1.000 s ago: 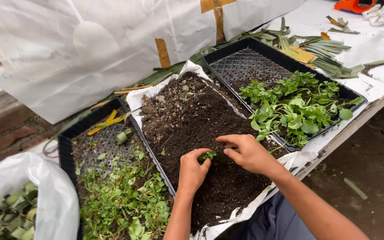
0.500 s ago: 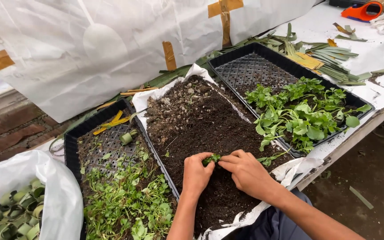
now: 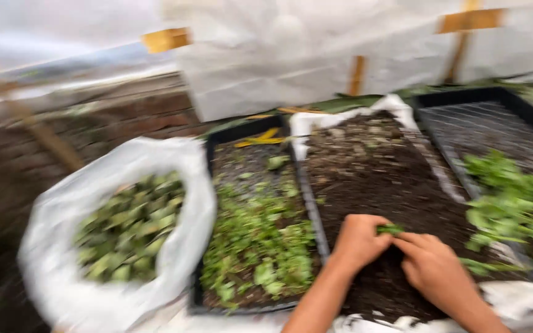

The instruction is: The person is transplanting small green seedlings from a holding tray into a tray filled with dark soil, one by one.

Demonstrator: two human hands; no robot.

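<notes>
My left hand [image 3: 356, 242] and my right hand [image 3: 433, 271] meet over the near end of a tray lined with white plastic and filled with dark soil [image 3: 377, 179]. Between the fingertips of both hands sits a small green seedling [image 3: 390, 229], pressed down at the soil surface. The picture is blurred by head motion, so finer detail of the grip is lost.
Left of the soil tray stands a black tray [image 3: 251, 246] with loose green leaves. A white sack [image 3: 118, 228] of green cuttings sits further left. A black mesh tray [image 3: 513, 185] with seedlings is on the right. White sheeting [image 3: 340, 55] hangs behind.
The view has swung to the left, bringing the white sack into full sight. Both hands stay together on the seedling at the same spot in the soil.
</notes>
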